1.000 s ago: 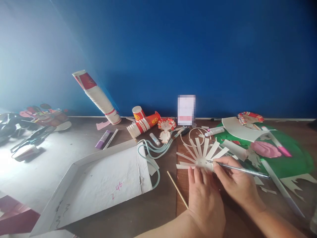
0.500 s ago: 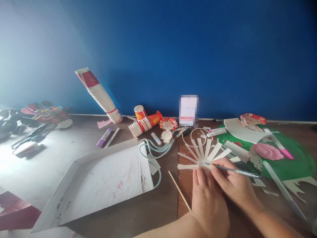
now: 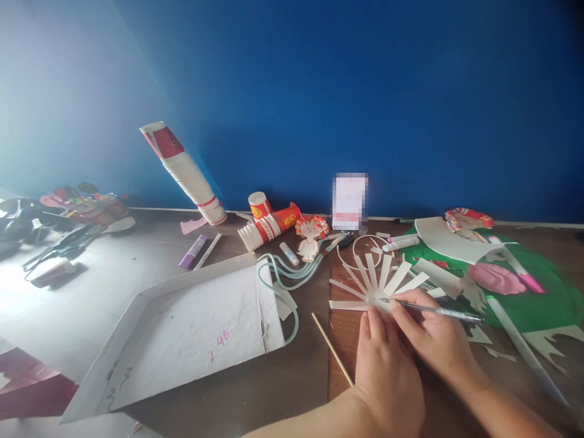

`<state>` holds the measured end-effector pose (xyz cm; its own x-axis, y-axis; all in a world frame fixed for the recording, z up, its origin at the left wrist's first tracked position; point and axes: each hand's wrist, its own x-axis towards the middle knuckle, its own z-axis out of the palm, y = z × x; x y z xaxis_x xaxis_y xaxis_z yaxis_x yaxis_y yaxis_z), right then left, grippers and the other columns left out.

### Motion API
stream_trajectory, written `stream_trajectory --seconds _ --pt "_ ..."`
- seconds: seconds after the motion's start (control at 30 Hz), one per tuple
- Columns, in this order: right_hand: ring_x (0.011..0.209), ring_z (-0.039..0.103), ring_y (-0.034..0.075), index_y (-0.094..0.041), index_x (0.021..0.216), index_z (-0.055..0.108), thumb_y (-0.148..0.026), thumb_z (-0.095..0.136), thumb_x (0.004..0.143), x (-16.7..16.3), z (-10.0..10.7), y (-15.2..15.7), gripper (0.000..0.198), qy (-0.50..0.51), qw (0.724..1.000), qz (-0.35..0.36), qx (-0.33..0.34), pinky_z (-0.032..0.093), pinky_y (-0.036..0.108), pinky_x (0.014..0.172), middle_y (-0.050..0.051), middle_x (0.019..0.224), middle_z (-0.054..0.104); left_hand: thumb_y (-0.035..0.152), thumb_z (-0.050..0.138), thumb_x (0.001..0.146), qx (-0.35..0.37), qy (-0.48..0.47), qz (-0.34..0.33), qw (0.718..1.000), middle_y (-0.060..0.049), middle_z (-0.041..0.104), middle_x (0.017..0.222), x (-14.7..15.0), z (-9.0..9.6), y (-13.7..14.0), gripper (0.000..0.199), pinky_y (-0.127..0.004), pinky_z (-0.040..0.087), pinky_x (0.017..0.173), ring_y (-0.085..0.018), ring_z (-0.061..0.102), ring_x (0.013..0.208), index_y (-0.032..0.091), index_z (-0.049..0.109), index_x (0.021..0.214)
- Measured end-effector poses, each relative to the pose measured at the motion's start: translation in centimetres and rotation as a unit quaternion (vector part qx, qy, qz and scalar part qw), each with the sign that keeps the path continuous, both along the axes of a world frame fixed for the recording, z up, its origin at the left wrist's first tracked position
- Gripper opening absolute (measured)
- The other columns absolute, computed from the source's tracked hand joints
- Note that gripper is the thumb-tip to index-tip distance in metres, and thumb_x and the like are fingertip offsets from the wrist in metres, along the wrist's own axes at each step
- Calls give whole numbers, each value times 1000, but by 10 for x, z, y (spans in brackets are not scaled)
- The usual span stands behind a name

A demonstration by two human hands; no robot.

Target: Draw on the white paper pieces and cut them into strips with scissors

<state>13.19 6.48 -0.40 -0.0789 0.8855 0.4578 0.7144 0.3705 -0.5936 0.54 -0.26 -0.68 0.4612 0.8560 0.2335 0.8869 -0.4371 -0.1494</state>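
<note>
Head view shows a brown wooden table (image 3: 283, 389) before a blue wall. At the far left lies a dark heap of craft things (image 3: 59, 219), too blurred to tell apart. Next comes a tall stack of paper cups (image 3: 185, 173), leaning tilted against the wall, and below it a purple glue stick (image 3: 192, 251) beside a white pen (image 3: 207, 251). A flat white cardboard tray (image 3: 182, 340) lies nearer to the camera, with pink writing on it. Behind its right corner, red paper cups (image 3: 269, 222) lie on their side, and pale green tubing (image 3: 285, 277) curls just beside the tray. A thin wooden stick (image 3: 332, 348) lies on the table, near the left hand.

The left hand (image 3: 387, 371) lies flat with fingers pressed together, the fingertips holding down the white fan-cut paper (image 3: 376, 281), whose strips spread away from the person in the middle of the table. The right hand (image 3: 433, 337) pinches a silver pen (image 3: 438, 312), its tip touching the centre of the fan-cut paper. Further right, a green sheet (image 3: 552, 298) carries a pink paper shape (image 3: 495, 278) and a pink marker (image 3: 520, 271).
</note>
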Motion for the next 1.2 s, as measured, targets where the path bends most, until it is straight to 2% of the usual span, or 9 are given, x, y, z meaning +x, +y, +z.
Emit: stream_trajectory --seconds 0.2,0.73,0.97,1.2 --pt "70 73 21 -25 84 65 -37 58 90 -3 6 1 15 15 1000 20 -12 57 30 67 1 76 76 32 58 87 -6 1 8 1000 -17 56 150 2 1 -1 60 -49 38 119 -35 42 144 10 58 143" --pt "70 73 19 -26 86 64 -33 57 93 -3 4 1 13 -3 999 37 0 56 27 66 -1 77 75 33 57 88 -12 15 3 1000 -16 54 152 3 2 -1 61 -53 34 122 -35 42 146 9 57 144" --pt "69 72 19 -26 86 64 -32 57 93 -4 5 1 12 -2 999 39 1 55 27 66 -1 76 74 33 58 88 -4 16 -4 1000 -16 56 150 2 -3 0 58 -53 33 122 -35 44 145 9 60 141" --pt "70 73 18 -26 88 63 -32 56 94 -4 0 2 11 3 999 41 -6 56 25 66 -1 77 74 36 57 89 0 17 -6 1000 -16 56 151 1 -3 0 60 -46 33 123 -33 44 145 7 58 141"
